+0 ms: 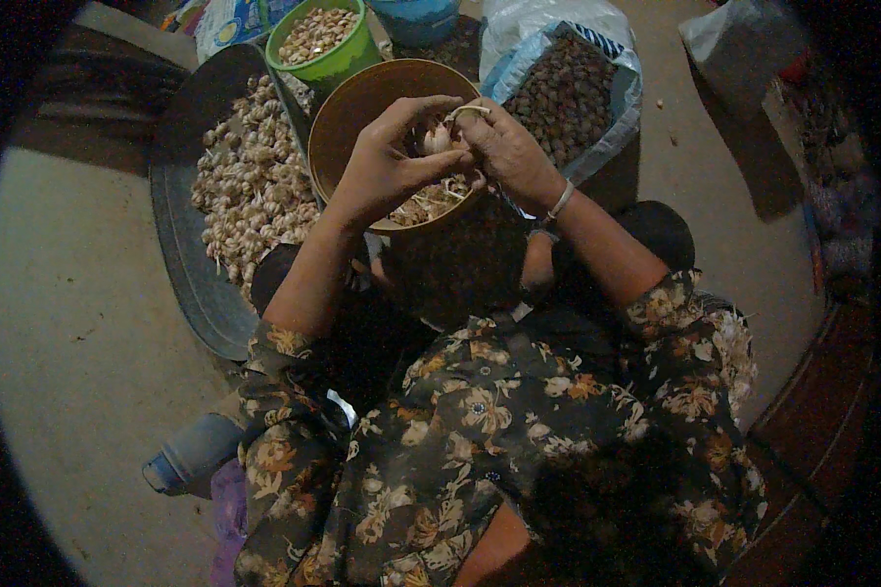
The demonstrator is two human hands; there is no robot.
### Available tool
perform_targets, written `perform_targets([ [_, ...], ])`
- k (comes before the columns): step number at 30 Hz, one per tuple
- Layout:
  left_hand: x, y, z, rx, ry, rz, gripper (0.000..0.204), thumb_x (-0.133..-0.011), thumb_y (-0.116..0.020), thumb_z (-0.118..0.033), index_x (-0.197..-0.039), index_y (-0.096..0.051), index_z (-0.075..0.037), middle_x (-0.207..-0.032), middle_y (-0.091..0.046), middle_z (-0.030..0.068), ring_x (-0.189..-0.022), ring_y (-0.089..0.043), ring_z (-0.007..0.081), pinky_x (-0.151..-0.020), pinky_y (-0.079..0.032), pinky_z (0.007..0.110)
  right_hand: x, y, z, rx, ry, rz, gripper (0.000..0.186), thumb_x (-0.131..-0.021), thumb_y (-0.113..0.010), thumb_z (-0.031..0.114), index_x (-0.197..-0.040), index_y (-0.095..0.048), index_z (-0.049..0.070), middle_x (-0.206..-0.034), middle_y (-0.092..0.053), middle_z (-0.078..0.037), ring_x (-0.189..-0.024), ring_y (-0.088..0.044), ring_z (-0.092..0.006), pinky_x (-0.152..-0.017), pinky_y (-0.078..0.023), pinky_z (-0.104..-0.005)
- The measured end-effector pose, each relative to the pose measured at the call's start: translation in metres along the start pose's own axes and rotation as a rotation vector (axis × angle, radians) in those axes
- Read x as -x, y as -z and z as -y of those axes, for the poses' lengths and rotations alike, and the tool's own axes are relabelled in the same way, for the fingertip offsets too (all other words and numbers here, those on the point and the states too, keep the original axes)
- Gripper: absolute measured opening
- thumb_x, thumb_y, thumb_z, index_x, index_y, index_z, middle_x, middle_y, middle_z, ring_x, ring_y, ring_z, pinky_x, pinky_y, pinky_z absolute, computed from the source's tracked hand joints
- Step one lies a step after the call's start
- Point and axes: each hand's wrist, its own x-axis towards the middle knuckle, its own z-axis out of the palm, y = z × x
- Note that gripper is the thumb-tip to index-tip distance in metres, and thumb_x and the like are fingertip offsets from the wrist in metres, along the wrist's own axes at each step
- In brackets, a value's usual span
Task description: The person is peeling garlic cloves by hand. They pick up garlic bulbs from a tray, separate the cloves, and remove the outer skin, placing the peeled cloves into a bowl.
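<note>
A tan round bowl [328, 132] sits in front of me, with garlic pieces and pale stalk scraps [416, 205] inside. Above it my left hand [382, 161] and my right hand [509, 152] meet, fingers curled round a garlic bulb [438, 140] with a thin pale stem curving over my right thumb. The bowl's middle is partly hidden by my hands. Left of the bowl, a wide metal tub [171, 225] holds a heap of whole garlic bulbs [245, 176].
A green bucket [294, 57] of pale cloves and a blue bucket [411, 20] stand at the back. A sack [597, 152] of dark round items is at right, a pale bag [715, 39] beyond it. A cylindrical object [191, 455] lies on the floor [78, 342] at lower left.
</note>
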Motion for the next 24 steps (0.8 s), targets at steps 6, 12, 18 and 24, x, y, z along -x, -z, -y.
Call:
perform_targets([
  [6, 0.001, 0.005, 0.005, 0.113, 0.023, -0.059, 0.053, -0.074, -0.073, -0.006, -0.123, -0.053, -0.006, -0.112, -0.055, 0.0089, -0.105, -0.054, 0.0170, -0.085, -0.047, 0.029, 0.002, 0.014, 0.000, -0.365, -0.307, 0.038, 0.026, -0.092, -0.054, 0.027, -0.103, -0.054, 0.003, -0.084, -0.055, -0.004, -0.074, -0.059, -0.0095, -0.046, -0.045, -0.0216],
  [12, 0.001, 0.007, 0.010, -0.136, -0.078, -0.063, 0.047, -0.074, -0.072, -0.008, -0.118, -0.055, -0.005, -0.107, -0.057, 0.0095, -0.098, -0.057, 0.0189, -0.080, -0.048, 0.029, 0.001, -0.008, 0.026, -0.304, -0.276, -0.005, 0.029, -0.094, -0.051, 0.031, -0.105, -0.053, 0.005, -0.088, -0.059, -0.003, -0.077, -0.059, -0.0093, -0.049, -0.048, -0.0223],
  [18, 0.003, 0.001, 0.006, -0.048, -0.015, 0.029, 0.047, -0.077, -0.071, -0.006, -0.119, -0.052, -0.001, -0.109, -0.061, 0.0099, -0.099, -0.058, 0.0160, -0.087, -0.047, 0.030, 0.001, 0.001, 0.000, -0.131, -0.283, -0.025, 0.030, -0.094, -0.051, 0.032, -0.106, -0.055, 0.005, -0.090, -0.060, -0.005, -0.077, -0.058, -0.0129, -0.065, -0.050, -0.0277],
  [24, 0.003, 0.003, 0.002, 0.018, 0.070, 0.031, 0.046, -0.081, -0.066, -0.004, -0.124, -0.050, -0.003, -0.109, -0.062, 0.0089, -0.098, -0.059, 0.0150, -0.086, -0.047, 0.030, 0.001, 0.003, -0.011, -0.015, -0.153, -0.062, 0.027, -0.091, -0.056, 0.029, -0.103, -0.055, 0.004, -0.089, -0.060, -0.006, -0.075, -0.058, -0.0136, -0.067, -0.049, -0.0279],
])
